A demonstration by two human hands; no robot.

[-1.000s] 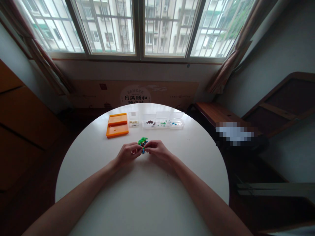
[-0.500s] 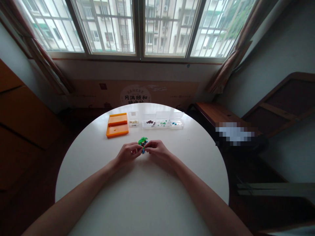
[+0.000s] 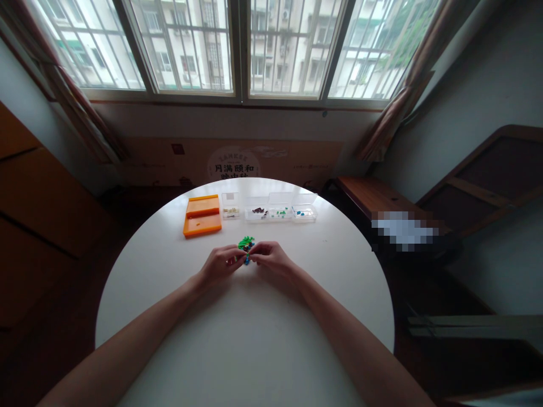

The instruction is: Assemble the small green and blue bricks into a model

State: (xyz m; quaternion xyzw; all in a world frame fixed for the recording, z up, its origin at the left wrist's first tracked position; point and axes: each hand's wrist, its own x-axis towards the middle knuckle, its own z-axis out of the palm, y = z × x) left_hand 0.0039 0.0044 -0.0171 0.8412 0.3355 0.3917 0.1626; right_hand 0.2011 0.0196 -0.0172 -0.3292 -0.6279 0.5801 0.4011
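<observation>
Near the middle of the white table, my left hand (image 3: pixel 219 262) and my right hand (image 3: pixel 272 256) meet at a cluster of small plastic pieces (image 3: pixel 246 243). It is bright green at the far side, with blue, dark and some red bits nearer me. The fingers of both hands are closed in a pinch, their tips almost touching at the cluster's near end. Whether the bits are joined into one model or loose is too small to tell. What lies exactly between the fingertips is hidden.
Beyond my hands, an orange plastic tray (image 3: pixel 186 232) with a raised back half stands on the round white table (image 3: pixel 237 345). To its right are several clear lidded boxes (image 3: pixel 257 201), lids up, holding cream, dark brown, green and blue bits. A wooden bench (image 3: pixel 369 195) stands at right.
</observation>
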